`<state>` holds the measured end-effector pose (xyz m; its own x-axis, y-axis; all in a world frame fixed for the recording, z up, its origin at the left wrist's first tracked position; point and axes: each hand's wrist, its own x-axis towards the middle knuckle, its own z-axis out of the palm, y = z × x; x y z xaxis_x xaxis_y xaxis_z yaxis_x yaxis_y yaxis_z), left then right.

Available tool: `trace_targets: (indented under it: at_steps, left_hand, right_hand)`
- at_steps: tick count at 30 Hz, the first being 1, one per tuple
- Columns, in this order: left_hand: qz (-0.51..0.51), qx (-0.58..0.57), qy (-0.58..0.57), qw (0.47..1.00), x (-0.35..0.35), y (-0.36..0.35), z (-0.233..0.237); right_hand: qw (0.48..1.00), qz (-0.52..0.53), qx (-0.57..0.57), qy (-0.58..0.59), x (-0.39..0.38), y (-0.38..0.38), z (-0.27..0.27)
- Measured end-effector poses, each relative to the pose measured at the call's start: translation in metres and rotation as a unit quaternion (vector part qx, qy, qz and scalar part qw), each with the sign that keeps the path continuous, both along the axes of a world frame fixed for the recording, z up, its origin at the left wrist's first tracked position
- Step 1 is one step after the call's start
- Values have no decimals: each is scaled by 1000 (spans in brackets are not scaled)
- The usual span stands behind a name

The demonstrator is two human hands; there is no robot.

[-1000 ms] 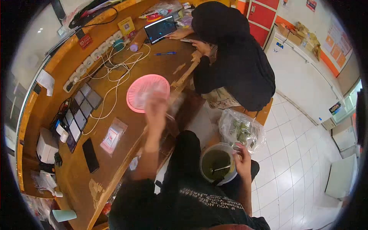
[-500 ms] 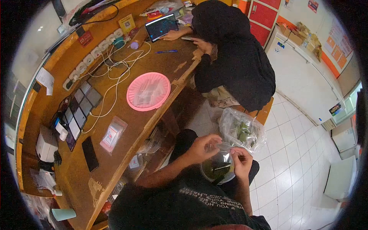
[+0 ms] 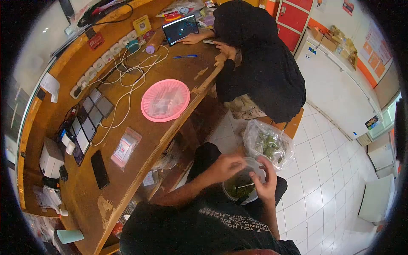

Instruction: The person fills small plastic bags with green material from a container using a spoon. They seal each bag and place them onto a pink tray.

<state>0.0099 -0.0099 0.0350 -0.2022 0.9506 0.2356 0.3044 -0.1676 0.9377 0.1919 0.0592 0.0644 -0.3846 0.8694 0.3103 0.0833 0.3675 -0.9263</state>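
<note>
Just above my lap, my left hand [image 3: 229, 166] has its fingers pinched and slightly blurred at the edge of a small clear plastic bag [image 3: 252, 162]. On the bag's other side, my right hand [image 3: 267, 182] is curled round the film, thumb and forefinger apart. The thin film is hard to trace between the hands. Below them, a clear round tub [image 3: 228, 196] sits in my lap, with dark green leafy stuff [image 3: 239, 190] and a thin white stick inside. Beyond my hands lies a larger clear bag [image 3: 284, 154] holding green pieces [image 3: 270, 146].
On the wooden desk [image 3: 127, 165] at left are a pink basket [image 3: 146, 102] holding clear bags, a packet [image 3: 126, 147], a black phone [image 3: 100, 170], cables and several tablets or phones. A person in black [image 3: 263, 63] sits at a laptop [image 3: 180, 29]. White freezer [image 3: 335, 80] at right.
My right hand has shifted its grip, its thumb and forefinger now spread apart. The small bag, stretched between both hands before, now sits lower and looks more open. My left hand has moved slightly.
</note>
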Motion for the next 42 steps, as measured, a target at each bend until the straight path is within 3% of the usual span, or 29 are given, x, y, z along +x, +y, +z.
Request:
trace_targets:
  at_steps: [2, 3, 9, 12, 14, 15, 18, 20, 23, 27, 30, 33, 35, 36, 38, 42]
  left_hand:
    - [-74, 51, 86, 992, 1, -1, -1]
    - [-75, 51, 85, 992, 2, -1, -1]
    - [-50, 11, 69, 996, 1, -3, 7]
    - [10, 83, 124, 989, 5, -3, 9]
    - [122, 162, 288, 936, 6, -5, 13]
    - [123, 161, 289, 936, 8, -7, 19]
    - [54, 103, 237, 964, 18, -10, 26]
    - [-46, -35, 8, 998, 21, -7, 12]
    - [-55, -75, -58, 994, 17, -6, 1]
    - [-70, -64, -36, 995, 16, -10, 13]
    - [-76, -36, 28, 996, 16, -10, 12]
    - [-65, -60, -26, 996, 15, -8, -1]
    - [-35, -31, 4, 999, 16, -9, -2]
    - [-35, -31, 3, 999, 16, -9, -2]
    - [-30, 2, 94, 995, 17, -10, -1]
    - [-24, 11, 163, 986, 22, -11, -8]
  right_hand:
    - [982, 89, 138, -93, 3, 3, 3]
    - [982, 89, 137, -94, 6, 5, -1]
    - [982, 102, 59, -148, 15, 11, -24]
    - [978, 140, 13, -155, 18, 12, -34]
    - [987, 105, -24, -119, 18, 11, -36]
    - [987, 106, -24, -118, 19, 11, -40]
    - [987, 95, -120, -53, 21, 9, -48]
    - [978, 135, -157, 38, 18, 8, -47]
    - [962, 158, -223, 18, 20, 8, -42]
    - [964, 160, -212, 7, 22, 6, -44]
    - [981, 153, -115, -37, 22, 5, -51]
    - [977, 161, -141, -14, 19, 3, -49]
    - [951, 161, -263, -4, 19, 0, -37]
    - [951, 161, -263, -4, 19, 0, -39]
    - [975, 160, -82, -133, 19, 1, -45]
    - [953, 156, -26, -258, 13, -4, -21]
